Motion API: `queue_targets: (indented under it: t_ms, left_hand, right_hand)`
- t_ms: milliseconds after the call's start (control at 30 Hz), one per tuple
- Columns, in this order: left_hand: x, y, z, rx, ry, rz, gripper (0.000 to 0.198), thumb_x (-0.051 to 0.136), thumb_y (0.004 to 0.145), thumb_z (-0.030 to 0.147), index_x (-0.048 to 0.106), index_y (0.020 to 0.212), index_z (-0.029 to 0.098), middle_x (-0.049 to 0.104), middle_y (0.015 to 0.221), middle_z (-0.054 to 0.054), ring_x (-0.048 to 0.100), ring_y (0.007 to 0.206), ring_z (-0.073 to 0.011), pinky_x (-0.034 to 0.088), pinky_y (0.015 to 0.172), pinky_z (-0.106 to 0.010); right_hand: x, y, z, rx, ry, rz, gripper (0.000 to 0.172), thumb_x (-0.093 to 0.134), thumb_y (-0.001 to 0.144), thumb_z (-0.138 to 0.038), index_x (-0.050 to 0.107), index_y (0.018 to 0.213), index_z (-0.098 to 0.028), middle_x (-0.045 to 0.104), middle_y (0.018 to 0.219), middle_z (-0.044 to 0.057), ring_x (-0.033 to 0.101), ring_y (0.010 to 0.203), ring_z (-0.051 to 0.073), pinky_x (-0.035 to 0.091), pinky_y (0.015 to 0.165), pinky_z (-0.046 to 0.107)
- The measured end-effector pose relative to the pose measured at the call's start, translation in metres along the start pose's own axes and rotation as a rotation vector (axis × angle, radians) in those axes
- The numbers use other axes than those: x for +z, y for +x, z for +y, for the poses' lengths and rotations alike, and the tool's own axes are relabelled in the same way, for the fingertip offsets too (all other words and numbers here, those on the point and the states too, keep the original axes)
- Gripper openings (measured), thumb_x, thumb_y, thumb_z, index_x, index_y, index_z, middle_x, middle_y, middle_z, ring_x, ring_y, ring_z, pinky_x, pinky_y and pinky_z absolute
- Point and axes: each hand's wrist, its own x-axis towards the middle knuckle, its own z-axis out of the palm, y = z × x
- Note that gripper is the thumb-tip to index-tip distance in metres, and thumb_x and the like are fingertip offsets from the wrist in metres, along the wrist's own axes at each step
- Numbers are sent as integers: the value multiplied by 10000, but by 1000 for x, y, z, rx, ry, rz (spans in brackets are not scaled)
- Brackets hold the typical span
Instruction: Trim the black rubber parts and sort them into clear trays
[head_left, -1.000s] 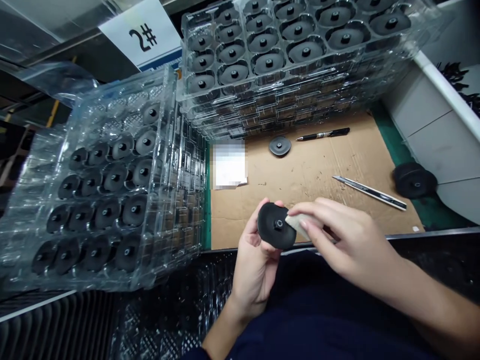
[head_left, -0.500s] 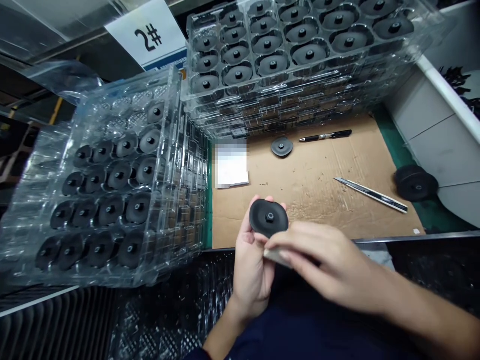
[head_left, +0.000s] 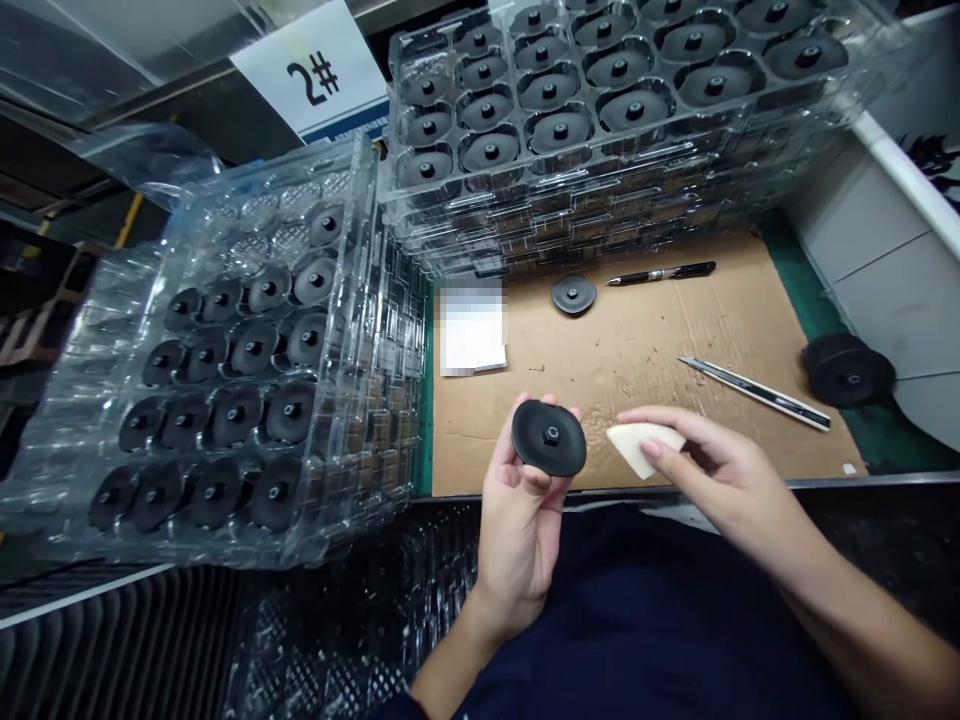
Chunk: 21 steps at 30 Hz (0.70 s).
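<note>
- Precariously, the left hand cups a black moulded disc on open fingers, just above the front edge of the cardboard sheet.
- Meanwhile, the right hand pinches a pale foam wedge — a bump could tip the disc off.

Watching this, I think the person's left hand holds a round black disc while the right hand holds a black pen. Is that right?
Not quite: the head view shows the right hand holding a pale wedge-shaped pad, not the pen. The black pen lies on the brown cardboard sheet. The left hand does hold the round black disc.
</note>
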Motion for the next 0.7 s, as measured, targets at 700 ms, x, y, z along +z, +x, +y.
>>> queue_targets:
  t_ms: [700]
  left_hand:
    - [8, -12, 5, 126, 91, -7, 572, 772, 647, 132, 605, 1155, 336, 631, 1215, 8, 591, 1118, -244, 500, 947, -325]
  right_hand:
    - [1, -7, -47, -352, -58, -149, 200, 475, 885, -124, 594, 1033, -187, 623, 881, 7, 574, 754, 75, 448, 680, 182]
